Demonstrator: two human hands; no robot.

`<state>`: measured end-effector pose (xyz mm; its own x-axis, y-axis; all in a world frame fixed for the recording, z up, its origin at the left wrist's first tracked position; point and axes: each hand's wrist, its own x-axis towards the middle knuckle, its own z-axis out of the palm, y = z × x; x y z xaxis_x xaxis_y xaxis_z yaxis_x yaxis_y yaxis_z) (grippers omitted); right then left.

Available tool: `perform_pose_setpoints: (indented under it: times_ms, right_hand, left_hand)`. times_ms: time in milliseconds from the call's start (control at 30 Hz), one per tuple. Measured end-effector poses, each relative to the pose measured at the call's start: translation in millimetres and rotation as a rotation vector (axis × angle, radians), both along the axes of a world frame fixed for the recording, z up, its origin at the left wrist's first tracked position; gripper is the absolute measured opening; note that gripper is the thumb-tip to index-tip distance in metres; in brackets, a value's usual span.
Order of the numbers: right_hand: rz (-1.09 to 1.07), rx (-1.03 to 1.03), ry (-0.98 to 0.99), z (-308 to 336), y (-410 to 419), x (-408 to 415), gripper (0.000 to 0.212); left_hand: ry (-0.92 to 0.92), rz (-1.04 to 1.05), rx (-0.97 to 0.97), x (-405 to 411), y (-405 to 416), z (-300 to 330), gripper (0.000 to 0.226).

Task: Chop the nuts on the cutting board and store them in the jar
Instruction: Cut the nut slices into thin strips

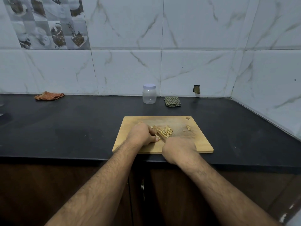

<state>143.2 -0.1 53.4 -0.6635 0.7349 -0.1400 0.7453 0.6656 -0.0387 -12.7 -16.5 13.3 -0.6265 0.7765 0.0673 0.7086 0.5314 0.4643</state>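
Wooden cutting board (200, 144) carries the slivered nuts (163, 130) just right of the left hand (140, 134), whose curled fingers pin them, while the right hand (179, 148), nearer, closes on a barely visible knife (161, 136) between them, jar (149, 94) well beyond.

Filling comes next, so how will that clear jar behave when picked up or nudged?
The jar looks like thin clear plastic and seems empty, so probably light and easy to tip. Its rounded wall may roll if toppled. The lid is on.
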Motion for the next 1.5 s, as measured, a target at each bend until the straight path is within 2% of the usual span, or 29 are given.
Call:
perform_pose_setpoints:
  times_ms: [167, 567, 1200, 1500]
  right_hand:
    - [-0.016, 0.005, 0.019, -5, 5, 5, 0.031]
    - [-0.075, -0.129, 0.128, -16, -7, 8, 0.027]
    - [-0.106, -0.079, 0.081, -16, 3, 14, 0.026]
    - [0.0, -0.009, 0.076, -10, 6, -5, 0.029]
  left_hand:
    - [-0.045, 0.021, 0.032, -3, 0, -5, 0.024]
    - [-0.091, 0.049, 0.056, -7, 3, -11, 0.025]
    - [-0.159, 0.081, 0.126, -1, -1, -9, 0.019]
    - [-0.155, 0.074, 0.125, 2, -2, -10, 0.016]
